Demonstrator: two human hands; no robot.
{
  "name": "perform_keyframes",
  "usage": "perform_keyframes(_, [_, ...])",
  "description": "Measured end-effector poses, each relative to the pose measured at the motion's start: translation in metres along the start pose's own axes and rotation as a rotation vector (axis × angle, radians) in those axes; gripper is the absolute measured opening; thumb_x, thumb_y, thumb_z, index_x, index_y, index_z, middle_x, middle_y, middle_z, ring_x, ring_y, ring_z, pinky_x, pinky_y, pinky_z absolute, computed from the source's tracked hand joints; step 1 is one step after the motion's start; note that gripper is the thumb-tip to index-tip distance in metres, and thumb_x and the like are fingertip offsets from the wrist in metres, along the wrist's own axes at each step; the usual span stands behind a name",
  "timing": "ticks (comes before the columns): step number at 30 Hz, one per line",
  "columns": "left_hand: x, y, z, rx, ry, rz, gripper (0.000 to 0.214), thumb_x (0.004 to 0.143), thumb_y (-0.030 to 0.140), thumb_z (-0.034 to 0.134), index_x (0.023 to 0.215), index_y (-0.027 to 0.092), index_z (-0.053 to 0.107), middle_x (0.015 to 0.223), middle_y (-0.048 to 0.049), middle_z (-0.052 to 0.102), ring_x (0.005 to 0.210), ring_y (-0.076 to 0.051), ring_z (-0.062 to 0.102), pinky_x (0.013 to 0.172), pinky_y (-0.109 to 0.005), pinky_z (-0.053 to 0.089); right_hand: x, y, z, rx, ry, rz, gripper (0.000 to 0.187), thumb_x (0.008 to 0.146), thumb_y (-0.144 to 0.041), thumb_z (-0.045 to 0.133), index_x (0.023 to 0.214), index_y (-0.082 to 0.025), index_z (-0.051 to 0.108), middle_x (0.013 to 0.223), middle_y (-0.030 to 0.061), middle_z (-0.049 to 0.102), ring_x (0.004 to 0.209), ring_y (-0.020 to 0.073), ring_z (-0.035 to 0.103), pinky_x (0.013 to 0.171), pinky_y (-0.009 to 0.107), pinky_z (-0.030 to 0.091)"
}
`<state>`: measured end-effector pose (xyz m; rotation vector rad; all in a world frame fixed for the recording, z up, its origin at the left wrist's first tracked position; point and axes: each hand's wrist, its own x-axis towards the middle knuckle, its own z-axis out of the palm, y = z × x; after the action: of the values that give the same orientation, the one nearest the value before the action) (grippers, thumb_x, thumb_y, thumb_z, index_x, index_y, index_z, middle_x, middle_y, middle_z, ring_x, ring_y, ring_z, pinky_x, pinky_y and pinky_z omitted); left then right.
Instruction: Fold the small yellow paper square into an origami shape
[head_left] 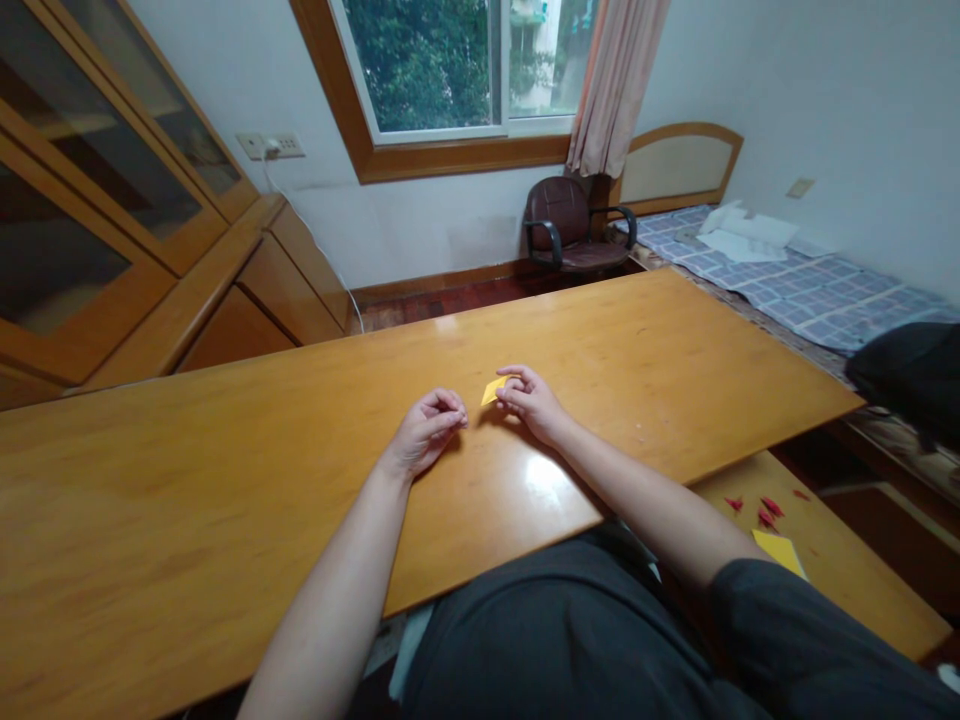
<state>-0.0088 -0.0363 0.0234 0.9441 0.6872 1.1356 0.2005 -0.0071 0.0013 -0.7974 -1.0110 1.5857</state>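
Observation:
A small folded piece of yellow paper [492, 390] is pinched between the thumb and fingers of my right hand [529, 403], just above the wooden table [300, 450]. To its left, my left hand [431, 432] rests on the table with thumb and fingertips pressed together. Whether anything lies between those left fingertips is too small to make out. A short gap separates the left hand from the yellow paper.
At my right, a lower wooden surface [855, 560] carries several small red folded pieces [766, 518] and a yellow paper stack [780, 552]. Beyond the table stand a chair [559, 215] and a bed [817, 285] with a black bag [907, 380]. A glass-doored cabinet [217, 290] is at left.

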Motion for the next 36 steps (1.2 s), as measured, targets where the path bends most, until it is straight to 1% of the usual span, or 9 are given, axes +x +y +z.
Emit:
perform_keyframes(8, [-0.001,0.002,0.003,0.018,0.008,-0.001,0.03,0.062,0.021,0.087,0.075,0.016,0.06,0.074,0.0021,0.059,0.065,-0.007,0.057,0.063,-0.019,0.044,-0.001,0.0,0.001,0.0,-0.009,0.002,0.049,0.066,-0.034,0.085,0.106,-0.022,0.059,0.067,-0.0089,0.059,0.062,0.0096,0.059,0.06,0.023,0.042])
perform_keyframes(15, [0.001,0.0,0.001,0.04,0.074,-0.015,0.03,0.062,0.02,0.086,0.078,0.017,0.062,0.075,0.0026,0.062,0.065,-0.007,0.057,0.064,-0.019,0.045,0.001,0.003,-0.001,-0.017,-0.031,-0.018,0.048,0.068,-0.033,0.084,0.107,-0.023,0.059,0.067,-0.0088,0.059,0.063,0.0096,0.058,0.062,0.023,0.043])
perform_keyframes(18, [0.003,-0.005,0.0,0.1,0.113,-0.054,0.03,0.064,0.024,0.085,0.082,0.016,0.063,0.078,0.0015,0.064,0.068,-0.008,0.06,0.066,-0.02,0.047,0.001,0.004,0.0,-0.027,-0.04,-0.041,0.045,0.069,-0.033,0.084,0.106,-0.022,0.06,0.067,-0.0086,0.059,0.063,0.0096,0.057,0.066,0.025,0.044])
perform_keyframes(20, [0.004,-0.008,0.0,0.148,0.117,-0.079,0.031,0.066,0.03,0.085,0.083,0.016,0.062,0.079,0.0004,0.066,0.069,-0.009,0.061,0.067,-0.021,0.048,-0.001,0.003,0.001,-0.046,-0.046,-0.05,0.044,0.07,-0.033,0.083,0.106,-0.022,0.06,0.066,-0.0084,0.059,0.063,0.01,0.057,0.067,0.025,0.045])
perform_keyframes(23, [0.005,-0.013,-0.001,0.249,0.092,-0.106,0.034,0.072,0.04,0.081,0.087,0.017,0.061,0.076,0.0,0.066,0.065,-0.01,0.06,0.061,-0.021,0.046,-0.004,0.0,0.004,-0.098,-0.078,-0.066,0.042,0.071,-0.035,0.082,0.105,-0.022,0.061,0.066,-0.0078,0.059,0.064,0.0105,0.056,0.069,0.026,0.045])
perform_keyframes(26, [0.005,-0.015,-0.001,0.378,0.046,-0.128,0.036,0.076,0.048,0.076,0.086,0.017,0.061,0.068,0.0004,0.064,0.058,-0.01,0.057,0.056,-0.021,0.044,-0.006,-0.001,0.007,-0.153,-0.122,-0.069,0.04,0.073,-0.035,0.081,0.105,-0.022,0.061,0.068,-0.0065,0.059,0.065,0.0108,0.056,0.069,0.026,0.044])
perform_keyframes(30, [0.005,-0.012,0.002,0.486,0.033,-0.125,0.036,0.075,0.048,0.076,0.08,0.017,0.06,0.063,0.0011,0.062,0.053,-0.009,0.054,0.053,-0.021,0.043,-0.005,0.004,0.005,-0.213,-0.156,-0.078,0.039,0.075,-0.034,0.078,0.107,-0.02,0.061,0.074,-0.0048,0.06,0.065,0.0102,0.056,0.069,0.026,0.042])
perform_keyframes(36, [0.004,-0.009,0.007,0.528,0.047,-0.171,0.035,0.075,0.047,0.073,0.076,0.016,0.059,0.062,0.0,0.063,0.052,-0.009,0.055,0.052,-0.021,0.043,-0.002,0.01,0.003,-0.269,-0.148,-0.104,0.039,0.075,-0.034,0.077,0.107,-0.02,0.062,0.08,-0.0032,0.057,0.07,0.0103,0.055,0.07,0.026,0.042])
